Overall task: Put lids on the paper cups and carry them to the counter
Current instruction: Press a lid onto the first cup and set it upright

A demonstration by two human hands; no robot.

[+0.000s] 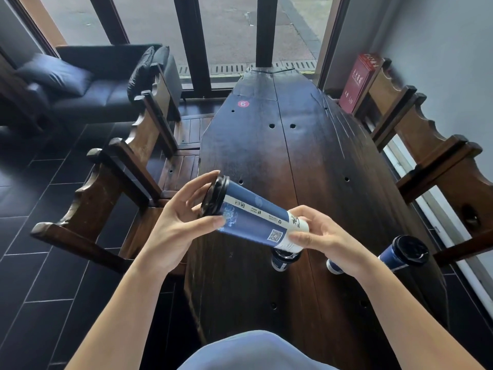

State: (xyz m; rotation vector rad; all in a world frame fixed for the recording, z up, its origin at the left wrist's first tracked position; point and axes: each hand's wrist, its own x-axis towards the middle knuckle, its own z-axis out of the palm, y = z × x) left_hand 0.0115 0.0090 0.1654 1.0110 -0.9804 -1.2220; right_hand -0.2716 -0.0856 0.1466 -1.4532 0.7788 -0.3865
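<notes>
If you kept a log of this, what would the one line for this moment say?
step: lidding | left hand: pressing black lid | right hand: holding blue cup sideways | lidded cup on table

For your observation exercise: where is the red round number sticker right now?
In the head view, the red round number sticker sits at the far left of the dark wooden table, near the window.

Probably a café or tea house: a long dark wooden table (306,145) bears a red number sticker (243,103); carved wooden chairs (128,166) flank it, a dark sofa (106,86) beyond its left.
</notes>
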